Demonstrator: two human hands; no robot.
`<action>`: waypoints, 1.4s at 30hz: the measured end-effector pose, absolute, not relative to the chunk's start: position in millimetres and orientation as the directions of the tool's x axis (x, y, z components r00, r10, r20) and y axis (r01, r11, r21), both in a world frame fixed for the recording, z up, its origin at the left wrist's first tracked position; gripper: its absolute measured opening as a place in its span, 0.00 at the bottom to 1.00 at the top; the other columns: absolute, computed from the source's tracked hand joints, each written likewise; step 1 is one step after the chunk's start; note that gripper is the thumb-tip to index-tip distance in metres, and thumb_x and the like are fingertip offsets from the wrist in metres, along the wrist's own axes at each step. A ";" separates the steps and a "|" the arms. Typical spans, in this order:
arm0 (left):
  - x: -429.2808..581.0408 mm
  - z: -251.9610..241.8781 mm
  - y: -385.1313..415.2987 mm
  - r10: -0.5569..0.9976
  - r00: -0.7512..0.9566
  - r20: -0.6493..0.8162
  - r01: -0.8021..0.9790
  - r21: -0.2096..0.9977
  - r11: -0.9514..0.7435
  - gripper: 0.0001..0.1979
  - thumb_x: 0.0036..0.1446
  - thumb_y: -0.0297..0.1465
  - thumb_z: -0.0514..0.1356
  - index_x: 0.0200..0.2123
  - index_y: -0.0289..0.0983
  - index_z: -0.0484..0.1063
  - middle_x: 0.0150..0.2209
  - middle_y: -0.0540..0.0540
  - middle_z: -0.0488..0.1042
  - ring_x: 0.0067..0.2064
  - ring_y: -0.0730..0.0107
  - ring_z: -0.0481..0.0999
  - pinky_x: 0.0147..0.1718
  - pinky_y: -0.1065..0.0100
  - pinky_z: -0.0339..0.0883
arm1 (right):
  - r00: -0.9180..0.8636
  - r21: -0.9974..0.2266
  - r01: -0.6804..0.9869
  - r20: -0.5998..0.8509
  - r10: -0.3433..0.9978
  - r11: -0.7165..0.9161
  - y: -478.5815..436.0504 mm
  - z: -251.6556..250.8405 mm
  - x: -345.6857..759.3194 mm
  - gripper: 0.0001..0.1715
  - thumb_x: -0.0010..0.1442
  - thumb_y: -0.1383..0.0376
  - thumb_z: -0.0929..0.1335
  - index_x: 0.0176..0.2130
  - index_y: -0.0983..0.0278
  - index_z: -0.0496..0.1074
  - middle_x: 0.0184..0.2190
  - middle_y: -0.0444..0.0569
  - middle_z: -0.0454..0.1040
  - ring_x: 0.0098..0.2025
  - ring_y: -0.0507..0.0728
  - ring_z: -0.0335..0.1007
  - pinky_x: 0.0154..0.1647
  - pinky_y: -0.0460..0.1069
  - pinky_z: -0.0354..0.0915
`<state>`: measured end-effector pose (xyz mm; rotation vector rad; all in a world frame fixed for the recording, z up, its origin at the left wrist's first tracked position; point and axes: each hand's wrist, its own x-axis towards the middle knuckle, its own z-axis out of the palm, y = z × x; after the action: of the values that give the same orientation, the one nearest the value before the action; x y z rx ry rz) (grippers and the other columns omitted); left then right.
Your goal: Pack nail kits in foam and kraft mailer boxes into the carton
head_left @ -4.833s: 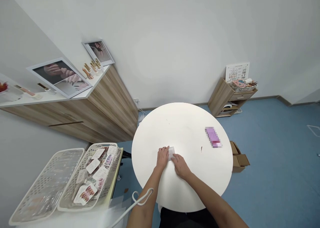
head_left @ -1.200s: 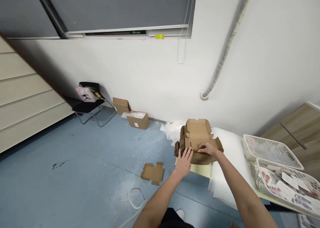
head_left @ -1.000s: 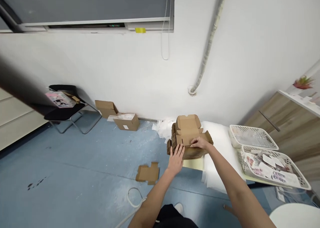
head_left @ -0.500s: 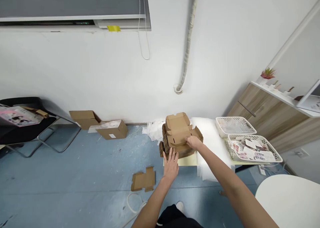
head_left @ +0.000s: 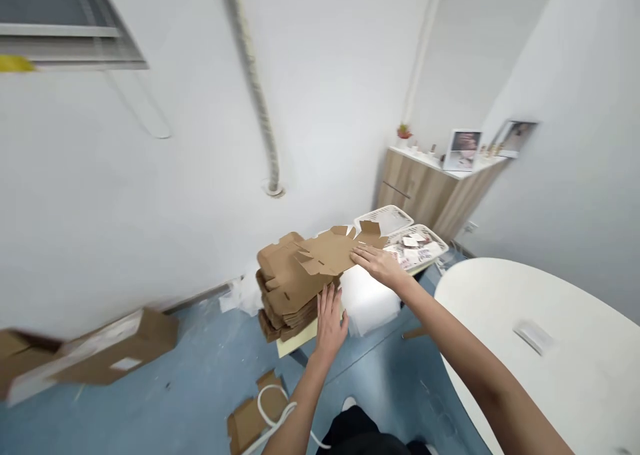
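A stack of flattened brown cardboard boxes (head_left: 287,288) sits on a pale yellow table (head_left: 296,343). Over its right side lies one unfolded cardboard box (head_left: 327,250), its flaps spread towards the baskets. My right hand (head_left: 377,265) grips this box at its near right edge, the thumb hidden beneath. My left hand (head_left: 330,318) is at the front of the stack, fingers stretched and a little apart, the tips near the cardboard edges. Whether those fingertips touch the stack is hard to make out.
White foam sheeting (head_left: 367,298) lies right of the stack, with two white baskets (head_left: 425,265) of packets behind. A round white table (head_left: 505,308) is at my right. On the floor are a flat cardboard piece (head_left: 250,418), a white cable (head_left: 273,423) and an open carton (head_left: 120,348).
My view has turned right. My right hand has drawn the top cardboard box off to the right of the stack, while my left hand stays at the stack's front.
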<state>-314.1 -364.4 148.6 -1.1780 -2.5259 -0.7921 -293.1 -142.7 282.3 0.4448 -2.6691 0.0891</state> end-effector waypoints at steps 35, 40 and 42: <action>-4.9 -15.6 -124.5 0.998 0.068 -0.020 0.979 0.195 -0.062 0.35 0.58 0.22 0.48 0.69 0.37 0.48 0.68 0.40 0.54 0.69 0.55 0.50 0.65 0.48 0.49 | -0.743 -0.138 0.668 -0.186 0.643 0.731 -49.6 3.3 135.8 0.32 0.59 0.77 0.59 0.62 0.69 0.63 0.63 0.64 0.61 0.64 0.66 0.58 0.50 0.57 0.69; -28.6 -20.2 -118.6 0.984 0.163 -0.070 0.957 0.252 -0.141 0.26 0.64 0.25 0.47 0.63 0.43 0.60 0.66 0.41 0.59 0.68 0.56 0.56 0.63 0.45 0.52 | -0.784 -0.193 0.620 -0.177 0.595 0.761 -34.5 27.6 158.4 0.21 0.61 0.76 0.59 0.48 0.68 0.74 0.52 0.59 0.73 0.55 0.61 0.68 0.56 0.55 0.62; -42.0 -12.6 -108.3 0.970 0.224 -0.090 0.937 0.293 -0.190 0.22 0.65 0.26 0.47 0.60 0.44 0.65 0.64 0.42 0.63 0.66 0.57 0.59 0.62 0.43 0.52 | -0.759 -0.203 0.650 -0.208 0.617 0.732 -24.7 39.4 163.6 0.18 0.62 0.75 0.59 0.42 0.68 0.75 0.43 0.57 0.77 0.49 0.60 0.70 0.55 0.55 0.61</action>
<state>-42.0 -108.3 -12.6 -2.6662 -2.1497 -0.1998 163.6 -24.7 39.4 -1.1171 -3.0406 0.4334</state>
